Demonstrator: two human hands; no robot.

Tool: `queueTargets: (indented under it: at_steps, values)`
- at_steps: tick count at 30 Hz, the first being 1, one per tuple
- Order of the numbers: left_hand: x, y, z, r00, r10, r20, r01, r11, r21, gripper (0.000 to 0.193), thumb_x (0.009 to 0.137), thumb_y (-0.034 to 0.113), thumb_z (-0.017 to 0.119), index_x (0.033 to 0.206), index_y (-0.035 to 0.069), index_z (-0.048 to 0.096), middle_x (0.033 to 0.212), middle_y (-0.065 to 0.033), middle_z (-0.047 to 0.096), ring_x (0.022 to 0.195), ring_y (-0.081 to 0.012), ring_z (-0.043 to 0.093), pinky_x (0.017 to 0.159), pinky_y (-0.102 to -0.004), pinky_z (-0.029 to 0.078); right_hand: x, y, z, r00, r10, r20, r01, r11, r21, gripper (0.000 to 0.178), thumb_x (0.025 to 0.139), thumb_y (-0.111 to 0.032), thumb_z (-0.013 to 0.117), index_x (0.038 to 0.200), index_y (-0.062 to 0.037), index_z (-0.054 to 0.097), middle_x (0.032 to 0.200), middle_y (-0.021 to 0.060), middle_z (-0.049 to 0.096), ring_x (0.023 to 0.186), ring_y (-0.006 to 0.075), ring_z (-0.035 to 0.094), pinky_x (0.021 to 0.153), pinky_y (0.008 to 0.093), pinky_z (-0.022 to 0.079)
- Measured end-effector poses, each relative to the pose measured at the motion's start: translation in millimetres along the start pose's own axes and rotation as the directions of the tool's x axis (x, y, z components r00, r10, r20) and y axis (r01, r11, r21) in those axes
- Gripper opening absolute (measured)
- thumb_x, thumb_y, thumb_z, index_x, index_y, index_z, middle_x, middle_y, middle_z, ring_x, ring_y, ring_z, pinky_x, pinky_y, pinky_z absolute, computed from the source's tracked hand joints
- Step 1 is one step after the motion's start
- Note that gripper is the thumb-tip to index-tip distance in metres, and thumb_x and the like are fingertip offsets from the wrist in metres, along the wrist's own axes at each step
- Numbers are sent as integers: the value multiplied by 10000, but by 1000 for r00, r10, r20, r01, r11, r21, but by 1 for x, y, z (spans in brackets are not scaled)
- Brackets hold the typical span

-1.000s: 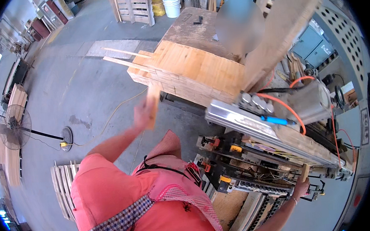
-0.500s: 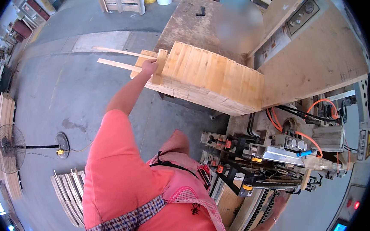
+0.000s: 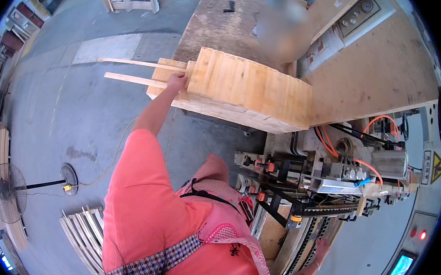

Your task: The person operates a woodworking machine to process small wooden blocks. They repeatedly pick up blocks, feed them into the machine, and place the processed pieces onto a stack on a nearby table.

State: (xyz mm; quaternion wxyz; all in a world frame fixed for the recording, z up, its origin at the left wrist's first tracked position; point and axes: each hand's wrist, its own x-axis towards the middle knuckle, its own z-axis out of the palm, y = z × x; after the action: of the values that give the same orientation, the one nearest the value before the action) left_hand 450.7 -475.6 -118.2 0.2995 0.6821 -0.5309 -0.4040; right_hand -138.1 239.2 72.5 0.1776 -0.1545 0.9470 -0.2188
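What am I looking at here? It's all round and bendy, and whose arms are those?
No robot here! A person wears a camera on their head, looking down, so those are their own arms. Its very wide lens makes straight edges curve. The left hand touches a wooden piece at the left end of a wood stack; how firmly it holds on, I can't tell. The stack sits on a brown table, with a small black object farther back. The right hand is low beside a metal machine with orange hoses; I see nothing in it.
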Motion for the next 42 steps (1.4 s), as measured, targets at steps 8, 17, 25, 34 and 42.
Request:
queueTargets:
  at_steps: [8,17,25,34,42]
  values:
    - [87,-70,-17,985,174,-1,-171,966,-196,239,832,137,497,977,27,652,937,-76,634,817,-188,581,726,-331,484,-6,-23,4,927,-284,246,373,627,-683,211,789,-235,565,874,-51,625,860,132,615,833,303,586,707,392,469]
    - [23,44,115,783,621,43,-622,780,61,218,831,124,505,973,31,642,922,-72,631,811,-183,578,728,-325,479,-72,-20,11,999,-35,-21,20,869,-495,299,736,-359,536,798,-89,648,763,163,624,720,346,594,627,462,459]
    - [-152,26,152,700,631,335,-658,752,-40,200,831,113,513,969,33,634,908,-69,628,806,-179,575,730,-319,475,-154,-24,9,947,178,-266,-274,881,-385,245,735,-258,525,739,-54,662,772,157,649,766,325,633,683,408,513]
    - [-197,-53,98,859,130,495,-237,958,159,182,830,101,521,965,37,624,893,-66,625,800,-175,572,732,-313,471,-291,46,-15,515,495,-700,-812,542,-214,325,754,-345,641,872,-44,619,978,161,593,945,311,576,782,407,485]
    - [-201,-86,95,817,-163,554,81,982,169,166,829,90,529,961,39,615,880,-63,622,795,-171,569,733,-307,467,-350,70,-10,328,822,-466,-932,362,-16,624,664,-556,641,943,2,648,997,213,623,960,329,599,821,407,483]
